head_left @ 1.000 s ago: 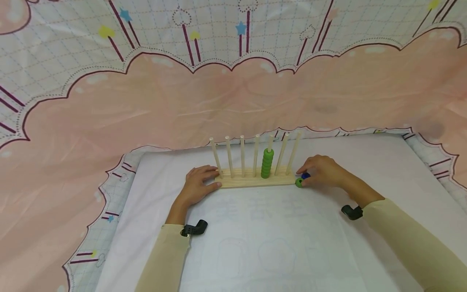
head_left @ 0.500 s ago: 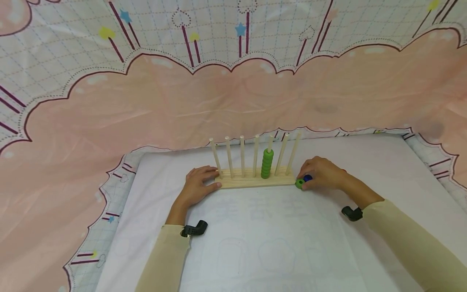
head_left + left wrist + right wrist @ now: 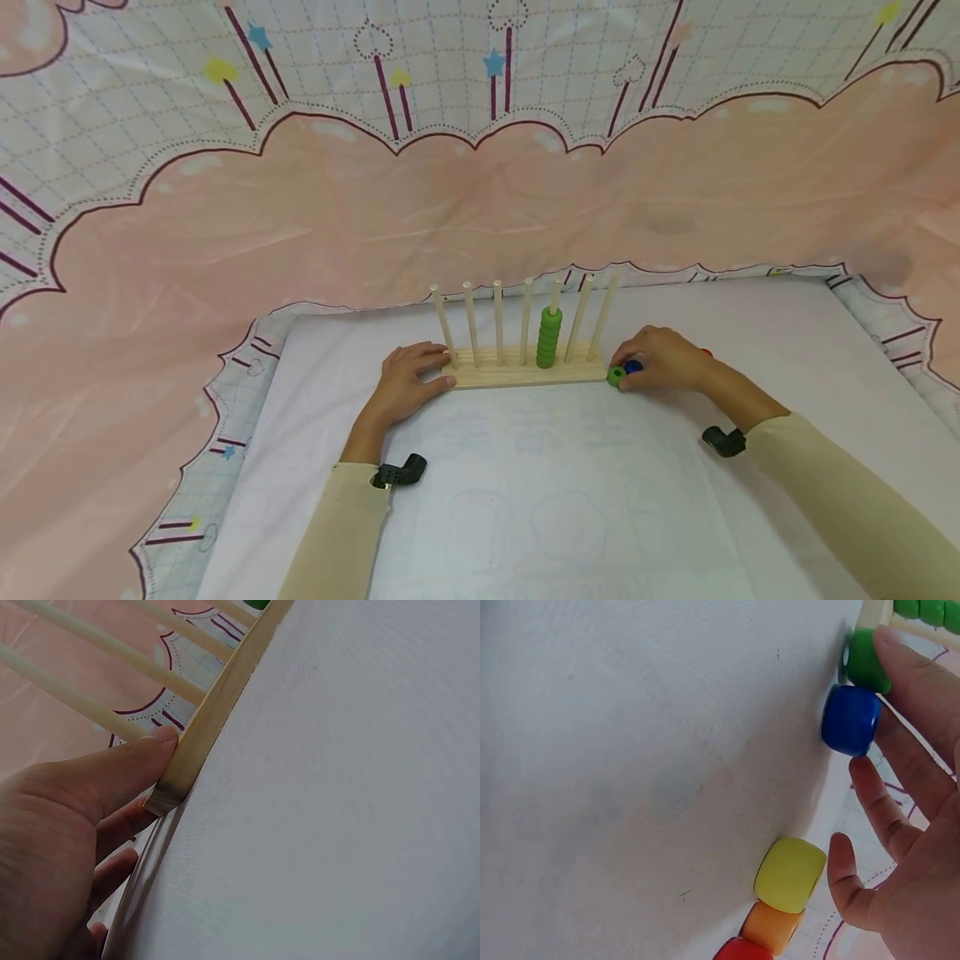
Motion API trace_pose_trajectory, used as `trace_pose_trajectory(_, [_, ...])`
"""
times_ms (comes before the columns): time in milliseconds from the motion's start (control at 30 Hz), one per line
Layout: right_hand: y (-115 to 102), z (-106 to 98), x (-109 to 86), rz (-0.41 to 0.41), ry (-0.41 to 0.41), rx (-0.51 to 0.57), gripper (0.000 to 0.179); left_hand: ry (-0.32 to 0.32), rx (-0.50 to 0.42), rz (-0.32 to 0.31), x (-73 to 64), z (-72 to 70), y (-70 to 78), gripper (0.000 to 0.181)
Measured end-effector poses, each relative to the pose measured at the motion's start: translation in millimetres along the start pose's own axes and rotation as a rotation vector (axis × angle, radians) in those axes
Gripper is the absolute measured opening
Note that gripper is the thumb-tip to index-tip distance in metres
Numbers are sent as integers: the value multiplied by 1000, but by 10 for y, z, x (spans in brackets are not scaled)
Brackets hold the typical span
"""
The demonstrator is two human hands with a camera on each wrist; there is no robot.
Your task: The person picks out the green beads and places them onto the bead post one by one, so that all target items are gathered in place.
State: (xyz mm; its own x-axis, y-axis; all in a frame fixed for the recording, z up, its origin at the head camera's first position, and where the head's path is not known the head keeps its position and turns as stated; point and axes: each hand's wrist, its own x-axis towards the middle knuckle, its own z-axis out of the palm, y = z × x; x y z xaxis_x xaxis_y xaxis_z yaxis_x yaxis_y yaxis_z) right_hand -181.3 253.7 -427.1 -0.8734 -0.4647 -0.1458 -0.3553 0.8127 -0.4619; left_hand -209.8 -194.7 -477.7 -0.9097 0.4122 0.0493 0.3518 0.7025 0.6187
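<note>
A wooden peg rack [image 3: 525, 375] with several upright pegs stands on the white surface. Green beads [image 3: 549, 337] are stacked on its third peg from the right. My left hand [image 3: 408, 379] holds the rack's left end; in the left wrist view the thumb [image 3: 157, 746] lies on the base's edge. Beside the right end, my right hand [image 3: 663, 358] pinches a loose green bead [image 3: 617, 376] between thumb and index finger, whose tip is hidden in the right wrist view. A blue bead [image 3: 851, 720] sits against the green one, close to the middle fingertip.
Yellow [image 3: 791, 875], orange [image 3: 772, 927] and red [image 3: 742, 950] beads lie in a row near the right hand's outer fingers. A patterned pink and white cloth [image 3: 480, 200] rises behind the white-covered surface [image 3: 525, 492].
My right hand has shifted slightly lower in view around the green bead. More of the blue bead shows, and a bit of red bead appears behind the wrist. The left hand stays put.
</note>
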Motion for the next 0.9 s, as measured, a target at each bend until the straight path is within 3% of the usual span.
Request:
trace_pose_trajectory(267, [-5,-33,-13,38,10,41,26,5,-3,1,2,13,-13,51])
trace_pose_trajectory(500, [-30,-63,-47,21,63,92,25,12,-10,3,2,21,-26,51])
trace_pose_trajectory(900, [-180,-201,-165,-38,247,144,23,30,-4,23,-5,43,-49,50])
